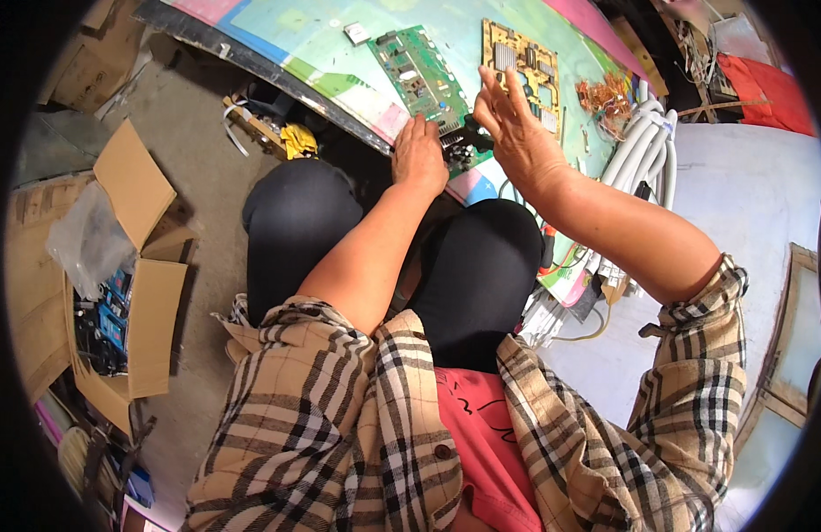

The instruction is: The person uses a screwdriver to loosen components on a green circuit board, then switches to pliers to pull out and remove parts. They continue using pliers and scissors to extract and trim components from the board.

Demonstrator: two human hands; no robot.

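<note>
Since the board (pixel 419 75) is thin and crowded with small parts, I judge from my end that it is light and stiff yet fragile, and that a careless squeeze could crack a joint. I would take hold by its bare long edges, which are likely more sharp than slippery. It looks green and roughly rectangular, dotted with pale and dark components, darker toward its near end. It lies aslant on the surface (pixel 308 31), left of the tan board (pixel 517 40), its near end between both hands. I see the left hand (pixel 419 160) at its near left corner, fingers close together; whether they pinch the edge I cannot tell. The right hand (pixel 524 142) is raised on the right, its foremost fingers spread, with a black tool (pixel 469 135) beside it; whether that is gripped I cannot make out.
</note>
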